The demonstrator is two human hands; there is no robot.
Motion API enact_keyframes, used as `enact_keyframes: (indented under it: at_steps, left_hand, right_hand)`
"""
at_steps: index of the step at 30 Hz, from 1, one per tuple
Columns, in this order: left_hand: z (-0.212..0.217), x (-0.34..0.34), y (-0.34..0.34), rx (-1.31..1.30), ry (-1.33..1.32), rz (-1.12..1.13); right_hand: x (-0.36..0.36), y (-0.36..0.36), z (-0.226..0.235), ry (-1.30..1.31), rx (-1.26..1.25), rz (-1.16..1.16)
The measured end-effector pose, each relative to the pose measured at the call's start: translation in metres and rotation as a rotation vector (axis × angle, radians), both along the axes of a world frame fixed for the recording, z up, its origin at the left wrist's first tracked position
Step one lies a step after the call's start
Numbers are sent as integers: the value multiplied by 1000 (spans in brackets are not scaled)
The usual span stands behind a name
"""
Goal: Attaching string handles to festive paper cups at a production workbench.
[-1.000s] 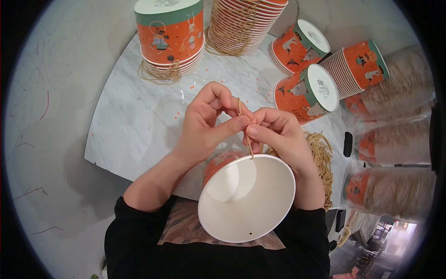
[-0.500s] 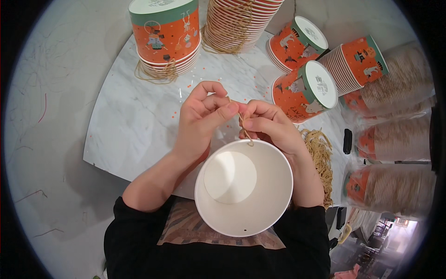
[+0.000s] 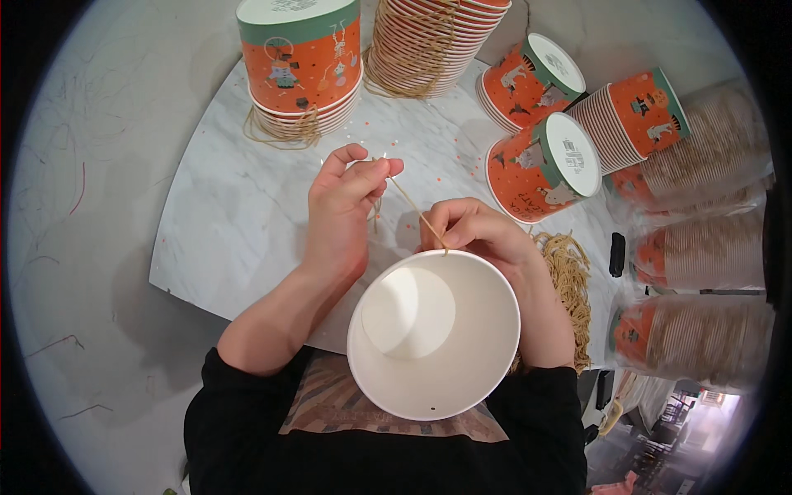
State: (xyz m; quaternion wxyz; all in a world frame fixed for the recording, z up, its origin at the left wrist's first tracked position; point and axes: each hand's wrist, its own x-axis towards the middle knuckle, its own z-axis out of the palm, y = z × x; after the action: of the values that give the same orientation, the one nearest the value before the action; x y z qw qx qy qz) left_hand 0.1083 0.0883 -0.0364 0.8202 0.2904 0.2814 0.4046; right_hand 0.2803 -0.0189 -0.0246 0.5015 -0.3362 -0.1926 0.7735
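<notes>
1. The marble table (image 3: 247, 214) fills the middle and upper part of the frame, its near edge running across the centre.
2. Stacks of orange paper cups (image 3: 301, 66) stand along the top, more lie on their sides at upper right, and sleeved stacks (image 3: 701, 247) fill the right edge.
3. A white paper cup (image 3: 433, 334) sits at lower centre, mouth toward the camera, its far rim touching the right hand.
4. The left hand (image 3: 342, 210), just left of centre, is pinched shut on the upper end of a tan string (image 3: 408, 202).
5. The right hand (image 3: 483, 235), at centre right, grips the string's lower end at the cup's rim.
6. The string runs taut and slanted between the two hands.
7. A heap of tan strings (image 3: 569, 280) lies right of the right forearm.
</notes>
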Motion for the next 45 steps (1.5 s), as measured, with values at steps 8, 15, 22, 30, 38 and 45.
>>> enact_keyframes:
  at_steps: [8,15,22,30,38,45]
  left_hand:
    - [1,0,4,-31,29,-62]
    - [1,0,2,-40,76,-46]
    - [3,-5,1,-182,0,32]
    - [-1,-6,3,-188,-51,-34]
    - [6,-4,-1,-172,19,-62]
    - [5,-4,3,-184,-11,55]
  right_hand:
    - [-9,2,4,-100,-24,-15]
    - [-8,-2,4,-193,-16,-57]
    - [0,-1,7,-167,-8,19]
    - [-6,1,6,-214,40,-61]
    - [-15,-1,17,-395,56,-44]
    - [-8,-2,11,-387,71,-75]
